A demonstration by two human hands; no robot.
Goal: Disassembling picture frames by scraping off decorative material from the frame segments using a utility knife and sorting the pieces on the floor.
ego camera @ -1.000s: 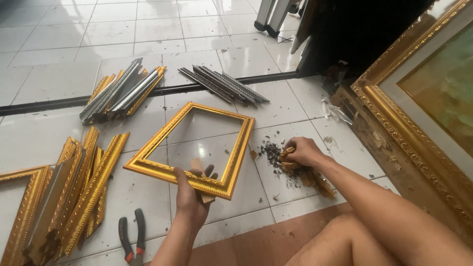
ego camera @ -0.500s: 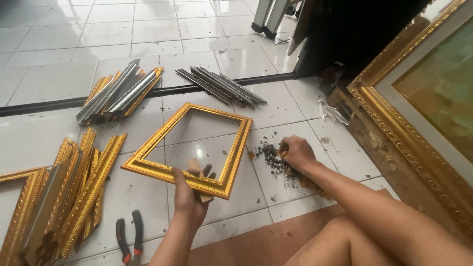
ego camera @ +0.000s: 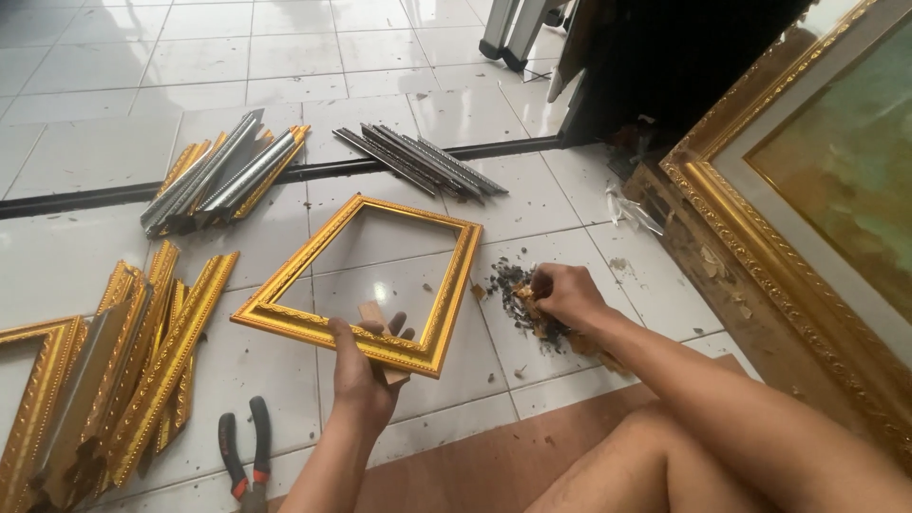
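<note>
A small gold picture frame (ego camera: 356,285) lies on the white tile floor (ego camera: 85,256), its near edge gripped by the left hand (ego camera: 366,366), which also seems to press a small wooden piece against it. The right hand (ego camera: 568,294) is closed over a pile of small dark bits (ego camera: 513,285) just beside the frame. Gold frame strips (ego camera: 142,361) lie to the left, pliers (ego camera: 244,456) near the left arm.

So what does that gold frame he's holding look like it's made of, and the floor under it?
The gold frame looks like moulded wood or plastic with a gilt finish: embossed ornament along its rails and mitred corners. Which of the two cannot be told. The left hand grips its near rail. The floor looks like glazed white ceramic tile: glossy reflections and grout lines.
</note>
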